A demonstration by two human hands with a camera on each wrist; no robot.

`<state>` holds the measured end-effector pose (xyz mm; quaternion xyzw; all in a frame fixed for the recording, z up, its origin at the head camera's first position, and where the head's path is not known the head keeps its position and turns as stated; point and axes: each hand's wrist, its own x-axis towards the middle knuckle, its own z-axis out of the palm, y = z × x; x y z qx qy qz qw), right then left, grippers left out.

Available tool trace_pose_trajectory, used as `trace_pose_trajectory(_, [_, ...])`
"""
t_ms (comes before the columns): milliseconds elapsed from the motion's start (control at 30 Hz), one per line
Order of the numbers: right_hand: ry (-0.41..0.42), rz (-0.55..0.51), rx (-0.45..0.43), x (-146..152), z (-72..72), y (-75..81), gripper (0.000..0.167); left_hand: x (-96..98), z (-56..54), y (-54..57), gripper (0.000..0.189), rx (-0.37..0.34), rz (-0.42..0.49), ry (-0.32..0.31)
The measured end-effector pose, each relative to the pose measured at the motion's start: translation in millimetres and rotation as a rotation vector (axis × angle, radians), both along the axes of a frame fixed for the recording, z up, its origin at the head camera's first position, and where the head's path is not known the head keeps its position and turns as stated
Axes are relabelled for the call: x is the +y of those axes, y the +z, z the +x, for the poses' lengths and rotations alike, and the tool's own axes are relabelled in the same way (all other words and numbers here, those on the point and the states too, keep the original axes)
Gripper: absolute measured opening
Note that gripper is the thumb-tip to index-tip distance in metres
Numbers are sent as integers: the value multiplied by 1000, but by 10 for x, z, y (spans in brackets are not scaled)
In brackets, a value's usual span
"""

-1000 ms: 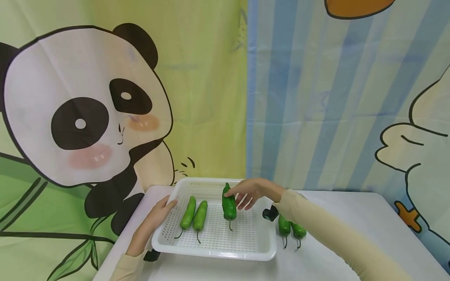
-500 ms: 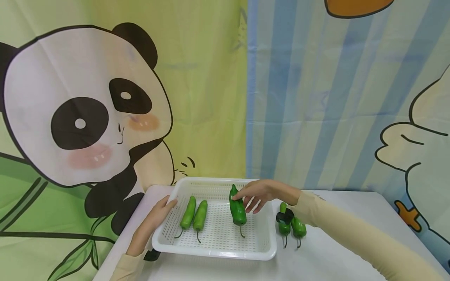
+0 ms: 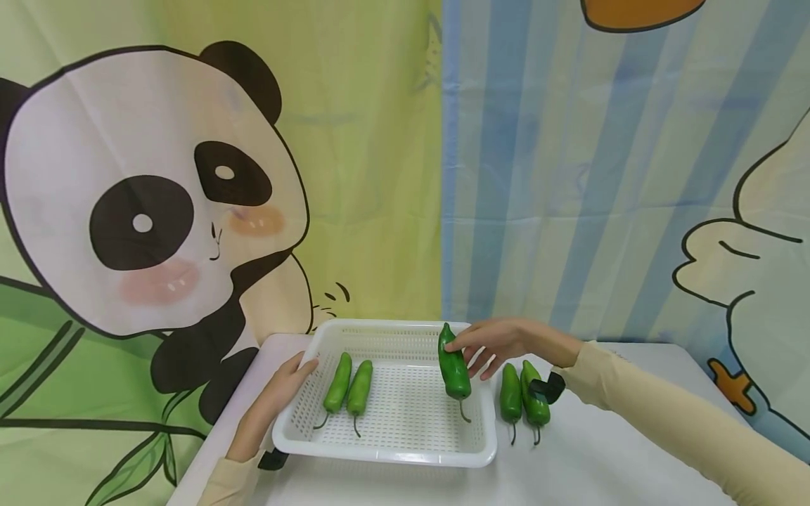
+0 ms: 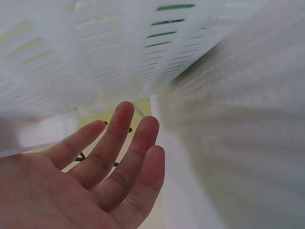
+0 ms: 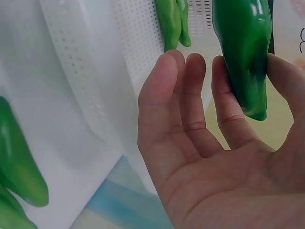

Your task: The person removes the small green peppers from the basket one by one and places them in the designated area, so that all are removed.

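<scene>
My right hand (image 3: 503, 341) pinches a dark green pepper (image 3: 454, 367) between thumb and index finger, over the right side of a white plastic basket (image 3: 380, 455). The pepper's stem points down and toward me. In the right wrist view, the pepper (image 5: 244, 52) sits between the fingertips while the other fingers are bent without holding anything. My left hand (image 3: 285, 385) holds the basket's left rim, thumb on top. Its fingers (image 4: 136, 148) reach below the rim outside the slotted wall in the left wrist view; the thumb is hidden there.
Two lighter green peppers (image 3: 349, 388) lie side by side in the basket's left half. Two more green peppers (image 3: 511, 393) lie on the white table (image 3: 607, 436), just right of the basket. A panda-print curtain (image 3: 373, 176) hangs behind.
My right hand has moved to the right with the pepper, from the basket's middle toward its right wall. The two peppers on the table show more fully. My left hand stays put.
</scene>
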<state>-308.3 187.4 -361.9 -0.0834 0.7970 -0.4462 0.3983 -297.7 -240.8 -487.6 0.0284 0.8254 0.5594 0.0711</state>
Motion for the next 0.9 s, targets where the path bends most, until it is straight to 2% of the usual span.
trace_pose_trajectory(300, [-11,8,6,302,66,-33,39,8,-8,-2,53,5,-5,-4])
trace_pose_trajectory(567, [-68,39,14,667,133,-73,35,7,10,24,53,6,-6,-3])
trace_pose_trajectory(900, [-115,76,4,1141,184,-278,42,4,10,17,54,4,-5,-6])
